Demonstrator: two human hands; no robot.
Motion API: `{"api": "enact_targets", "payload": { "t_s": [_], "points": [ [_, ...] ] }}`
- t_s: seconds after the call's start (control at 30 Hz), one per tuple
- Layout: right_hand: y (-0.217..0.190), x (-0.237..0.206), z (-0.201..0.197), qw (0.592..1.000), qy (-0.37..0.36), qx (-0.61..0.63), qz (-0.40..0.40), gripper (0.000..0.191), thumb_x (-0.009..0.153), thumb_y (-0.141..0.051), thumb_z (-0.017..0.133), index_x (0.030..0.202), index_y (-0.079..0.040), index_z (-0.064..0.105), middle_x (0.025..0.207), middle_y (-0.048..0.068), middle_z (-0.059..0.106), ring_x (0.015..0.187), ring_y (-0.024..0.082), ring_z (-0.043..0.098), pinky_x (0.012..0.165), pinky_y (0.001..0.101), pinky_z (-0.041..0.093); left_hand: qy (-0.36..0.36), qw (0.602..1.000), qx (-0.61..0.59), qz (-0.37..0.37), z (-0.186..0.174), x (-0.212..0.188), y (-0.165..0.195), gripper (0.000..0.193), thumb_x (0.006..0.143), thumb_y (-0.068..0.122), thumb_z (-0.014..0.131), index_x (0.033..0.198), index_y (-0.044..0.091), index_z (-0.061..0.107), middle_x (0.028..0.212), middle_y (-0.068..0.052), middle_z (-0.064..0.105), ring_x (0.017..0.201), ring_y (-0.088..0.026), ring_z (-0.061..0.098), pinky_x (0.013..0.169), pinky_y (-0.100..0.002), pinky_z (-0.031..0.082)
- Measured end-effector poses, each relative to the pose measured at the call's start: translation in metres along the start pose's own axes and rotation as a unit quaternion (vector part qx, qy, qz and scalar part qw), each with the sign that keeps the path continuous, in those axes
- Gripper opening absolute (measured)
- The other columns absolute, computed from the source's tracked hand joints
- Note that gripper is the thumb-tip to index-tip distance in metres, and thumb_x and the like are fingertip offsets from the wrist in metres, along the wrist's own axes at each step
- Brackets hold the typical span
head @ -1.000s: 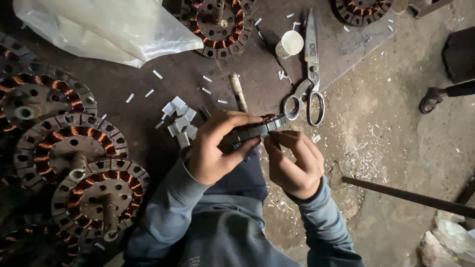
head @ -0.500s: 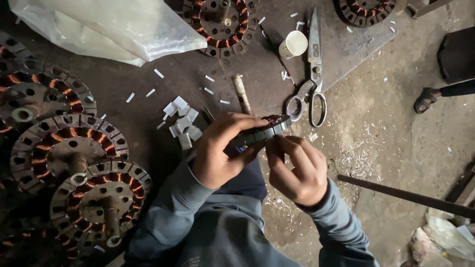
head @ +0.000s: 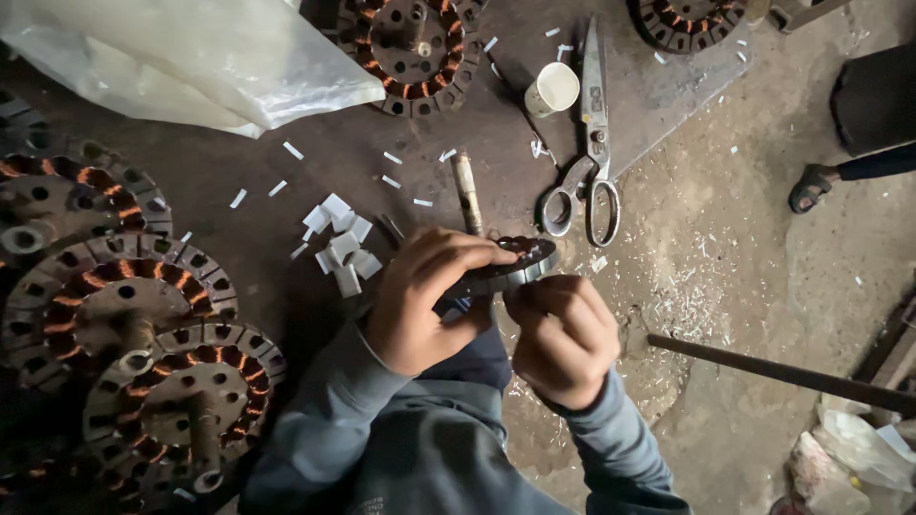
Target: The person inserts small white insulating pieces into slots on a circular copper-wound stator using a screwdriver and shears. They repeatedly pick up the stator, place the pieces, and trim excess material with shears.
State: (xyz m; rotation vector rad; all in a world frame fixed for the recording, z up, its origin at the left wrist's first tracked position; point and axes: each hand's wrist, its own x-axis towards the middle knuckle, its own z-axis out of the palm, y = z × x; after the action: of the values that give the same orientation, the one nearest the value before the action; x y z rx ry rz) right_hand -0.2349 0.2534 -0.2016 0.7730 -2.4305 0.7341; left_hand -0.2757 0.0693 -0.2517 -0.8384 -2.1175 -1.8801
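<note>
My left hand grips a round motor stator with copper windings, held on edge at the middle of the view. My right hand is closed under the stator's lower rim, fingers pinched at it; whatever it pinches is hidden. Just left of my left hand lies a small pile of white paper slips on the dark board. Large scissors lie above my hands, and a short wooden-handled tool lies beside them.
Several wound stators are stacked at the left, with others at the top. A clear plastic bag lies top left, a white tape roll near the scissors. A metal rod lies on the floor; another person's sandalled foot is at right.
Both hands and the stator stay at the centre with only small shifts; the stator's tilt has changed slightly as my fingers work along its rim.
</note>
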Motion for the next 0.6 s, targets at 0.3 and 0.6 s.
{"api": "enact_targets", "payload": {
  "t_s": [0.3,0.6],
  "points": [
    [0.012,-0.014,-0.019,0.990,0.055,0.015,0.125,0.024,0.066,0.020,0.067,0.083,0.003,0.063,0.079,0.012,0.056,0.072,0.027,0.060,0.066,0.0341,0.048,-0.040,0.999,-0.011,0.032,0.029,0.015,0.006,0.046,0.077,0.002,0.071,0.123,0.006,0.064,0.122,-0.009,0.068,0.116,-0.027,0.065,0.106,-0.040,0.047],
    [-0.005,-0.028,-0.045,0.979,0.045,0.049,0.194,0.021,0.074,0.018,0.070,0.087,0.003,0.065,0.084,0.012,0.060,0.077,0.024,0.064,0.069,0.0313,0.051,-0.033,0.998,0.017,0.044,0.040,0.001,0.025,0.041,0.080,0.009,0.075,0.120,0.007,0.064,0.119,-0.008,0.068,0.112,-0.026,0.064,0.102,-0.041,0.046]
  ]
}}
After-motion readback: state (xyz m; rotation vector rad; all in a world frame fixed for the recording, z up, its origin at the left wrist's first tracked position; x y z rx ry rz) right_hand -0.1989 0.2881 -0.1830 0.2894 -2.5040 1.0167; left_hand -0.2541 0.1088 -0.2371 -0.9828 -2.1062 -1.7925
